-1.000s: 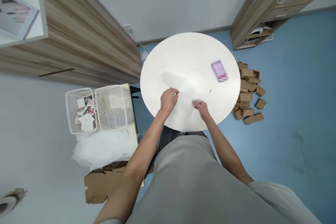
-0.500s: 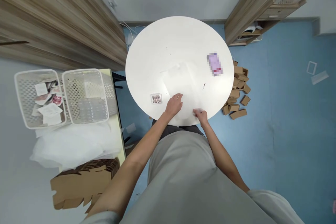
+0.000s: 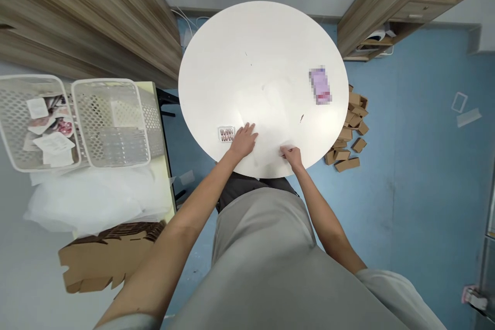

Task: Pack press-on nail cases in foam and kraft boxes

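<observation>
A thin, see-through sheet, hard to make out against the white, lies on the round table in front of me. My left hand rests with fingers spread at the sheet's left side, palm down. At the sheet's right side, my right hand pinches what looks like its edge between thumb and fingers. Just left of my left hand sits a small clear tray holding several dark pink, nail-shaped pieces.
A blurred purple item lies at the table's right. To the left, a side table carries white baskets, a white plastic bundle and flattened cardboard. Small brown boxes are heaped on the floor at right.
My left hand has slid left towards the small tray, its fingers spreading more. My right hand stays pinched at the sheet's right side. The whole view has shifted slightly.
</observation>
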